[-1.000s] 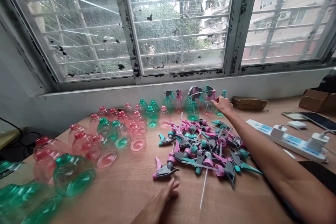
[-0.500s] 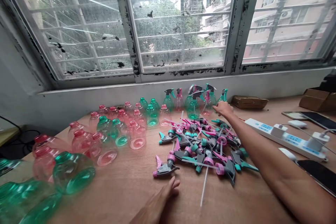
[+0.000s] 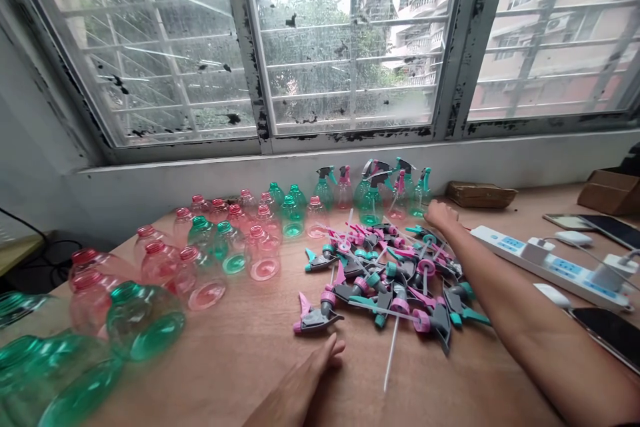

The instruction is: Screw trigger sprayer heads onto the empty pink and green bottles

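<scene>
My right hand [image 3: 441,215] reaches far across the wooden table [image 3: 240,360] and hovers over the back edge of a heap of pink and teal spray trigger heads [image 3: 395,273]; its fingers look curled, and nothing shows in them. Just behind it stand several bottles with trigger heads fitted [image 3: 375,190]. My left hand [image 3: 305,383] lies flat on the table with fingers stretched out, its fingertips close to a single pink and grey trigger head [image 3: 315,317].
Several open pink and green plastic bottles [image 3: 220,247] fill the left side. A white power strip [image 3: 545,263] with plugs, a phone [image 3: 607,330], a cardboard box [image 3: 607,190] and a brown packet [image 3: 480,193] lie at the right. A barred window [image 3: 345,47] runs behind.
My right hand has drawn back from the fitted bottles toward the heap of trigger heads, leaving a teal-topped bottle standing. My left hand has stayed in place.
</scene>
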`<state>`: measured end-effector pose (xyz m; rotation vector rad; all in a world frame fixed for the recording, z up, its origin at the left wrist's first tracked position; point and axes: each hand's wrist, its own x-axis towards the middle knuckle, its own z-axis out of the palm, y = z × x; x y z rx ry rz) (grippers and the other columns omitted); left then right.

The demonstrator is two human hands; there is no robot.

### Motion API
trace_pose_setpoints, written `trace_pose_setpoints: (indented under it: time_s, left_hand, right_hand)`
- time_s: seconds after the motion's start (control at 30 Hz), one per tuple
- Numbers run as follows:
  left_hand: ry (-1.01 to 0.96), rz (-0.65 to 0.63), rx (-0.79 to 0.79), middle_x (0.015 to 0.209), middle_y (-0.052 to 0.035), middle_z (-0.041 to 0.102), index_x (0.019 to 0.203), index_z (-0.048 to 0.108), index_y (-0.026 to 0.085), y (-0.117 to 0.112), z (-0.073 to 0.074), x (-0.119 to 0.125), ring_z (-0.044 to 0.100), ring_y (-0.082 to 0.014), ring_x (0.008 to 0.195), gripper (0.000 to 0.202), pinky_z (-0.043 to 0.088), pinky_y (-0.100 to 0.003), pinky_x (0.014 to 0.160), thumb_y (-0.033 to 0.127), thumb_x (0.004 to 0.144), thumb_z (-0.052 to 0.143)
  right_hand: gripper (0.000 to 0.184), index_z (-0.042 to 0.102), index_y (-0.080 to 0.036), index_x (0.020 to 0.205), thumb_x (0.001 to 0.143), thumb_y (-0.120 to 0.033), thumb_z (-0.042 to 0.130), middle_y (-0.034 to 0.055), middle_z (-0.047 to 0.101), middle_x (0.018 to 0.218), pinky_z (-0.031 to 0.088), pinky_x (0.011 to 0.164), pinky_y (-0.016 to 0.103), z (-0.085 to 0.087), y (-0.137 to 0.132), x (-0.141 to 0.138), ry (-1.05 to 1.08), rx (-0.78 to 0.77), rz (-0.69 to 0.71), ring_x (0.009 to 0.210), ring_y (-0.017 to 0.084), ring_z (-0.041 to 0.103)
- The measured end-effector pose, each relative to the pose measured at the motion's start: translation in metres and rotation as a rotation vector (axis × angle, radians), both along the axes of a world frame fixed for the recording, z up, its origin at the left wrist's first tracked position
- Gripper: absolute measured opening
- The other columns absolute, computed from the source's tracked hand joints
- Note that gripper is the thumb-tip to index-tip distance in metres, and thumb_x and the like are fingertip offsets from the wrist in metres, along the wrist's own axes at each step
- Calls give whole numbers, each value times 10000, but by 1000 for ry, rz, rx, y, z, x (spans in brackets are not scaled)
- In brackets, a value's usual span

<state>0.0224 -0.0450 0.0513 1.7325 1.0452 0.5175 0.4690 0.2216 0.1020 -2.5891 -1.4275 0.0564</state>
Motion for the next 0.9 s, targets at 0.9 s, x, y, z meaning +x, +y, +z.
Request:
trace_pose_setpoints:
  time_s: [0.9]
  left_hand:
    - [22,-111,180,1482,-113,656,1385,668,264,-21,33,-5,684,-284,1275,356,605,-505,1070,402,1057,676]
  right_hand:
    - [352,685,-167,1368,1061,-331,739,122,714,1387,643,956,509,42,-3,-123,17,-8,398,1147,304,746]
